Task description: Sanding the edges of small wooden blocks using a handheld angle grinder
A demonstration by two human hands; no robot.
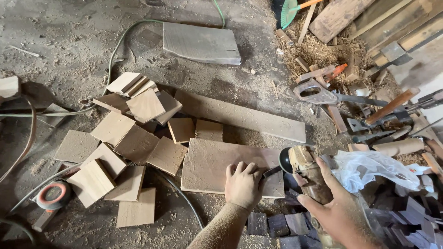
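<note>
Two hands work: our right hand (pixel 339 210) grips an angle grinder (pixel 307 173), our left hand (pixel 243 184) presses flat-fingered on the wooden board (pixel 217 163). Fingers beside the disc (pixel 284 160) risk cuts; beyond lie square offcuts (pixel 136 143).

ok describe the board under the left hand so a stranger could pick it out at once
On the dusty floor, right of the heap of small square wood pieces, lies a flat rectangular board. The left hand presses on its near edge, beside the angle grinder in the right hand. It is far wider than the squares, and shorter than the long plank behind it.
</note>
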